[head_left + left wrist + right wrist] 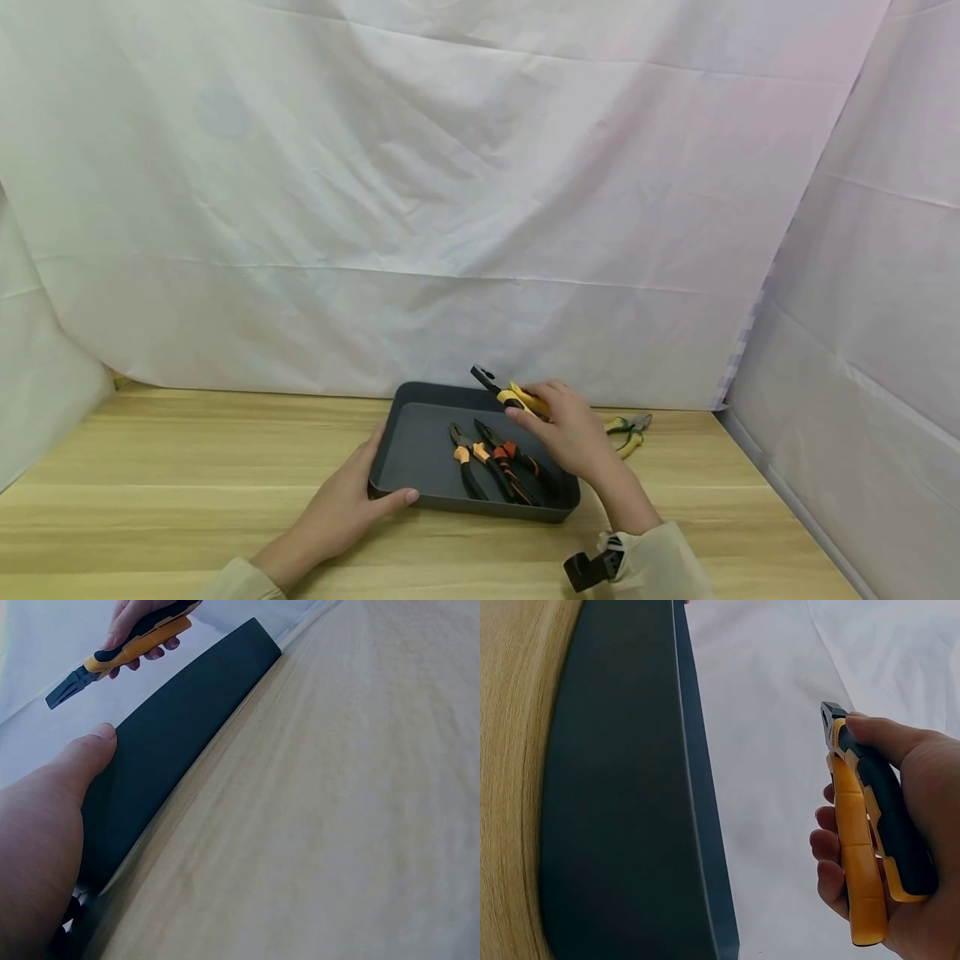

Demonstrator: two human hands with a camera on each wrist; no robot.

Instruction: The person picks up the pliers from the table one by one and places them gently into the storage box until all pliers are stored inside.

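While both hands work at the tray, status per item:

right hand: grip closed around the yellow pliers, fingers curled on the handles, thumb on top. Held above the tray's far right corner, nose pointing up and left, clear of everything.
left hand: thumb lying along the tray's near wall, palm against the left corner, fingers hidden behind the wall. Grip on the wall, not tight; judging by placement, it steadies the tray.
tray: dark grey, rectangular, flat on the counter.
in tray: two orange pliers side by side at the right half, noses toward the far wall.
green pliers: on the counter, right of the tray, behind the right hand, apart from it.
backdrop: white sheet behind and to the sides.
head view: only one showing tray contents and green pliers.
left wrist view: thumb on the wall's outside, yellow pliers overhead; inside hidden.
right wrist view: finger wrap on the handles, plier nose shut.
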